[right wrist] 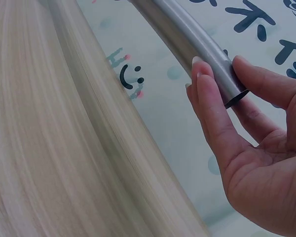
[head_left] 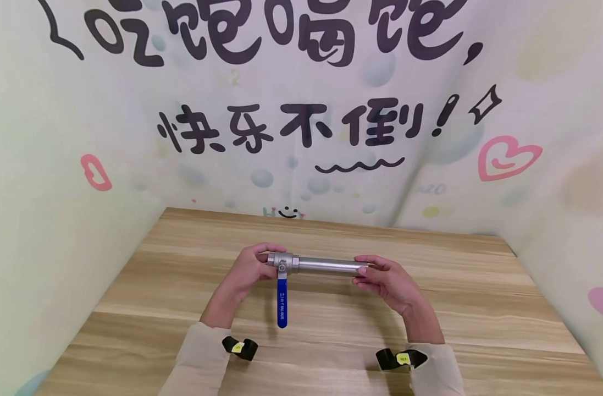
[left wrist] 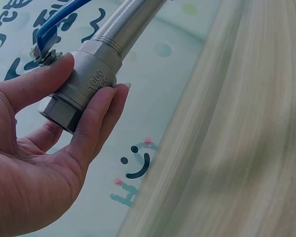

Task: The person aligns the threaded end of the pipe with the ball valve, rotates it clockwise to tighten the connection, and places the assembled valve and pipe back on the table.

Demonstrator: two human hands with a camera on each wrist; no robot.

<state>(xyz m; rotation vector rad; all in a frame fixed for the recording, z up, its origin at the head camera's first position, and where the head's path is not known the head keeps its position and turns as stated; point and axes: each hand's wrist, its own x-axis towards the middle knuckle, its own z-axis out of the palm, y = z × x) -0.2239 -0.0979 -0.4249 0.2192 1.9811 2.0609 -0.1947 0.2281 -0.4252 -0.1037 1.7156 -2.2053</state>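
Observation:
A silver ball valve [head_left: 283, 263] with a blue lever handle [head_left: 282, 302] is joined to a metal pipe [head_left: 331, 265]. My left hand [head_left: 252, 268] grips the valve body, thumb on one side and fingers on the other, as the left wrist view shows. In the head view the blue handle points toward me, across the pipe's line. At the pipe's open right end, my right hand [head_left: 387, 279] pinches the tube between thumb and fingers. Seen from the right wrist, the pipe end [right wrist: 237, 98] is hollow. The assembly lies level, held above the table, in the head view.
Below the hands spreads a wood-grain table [head_left: 326, 352]. A printed white curtain [head_left: 291, 187] with black lettering hangs behind its far edge, and pale walls rise at both sides. Each wrist wears a black strap with a yellow label.

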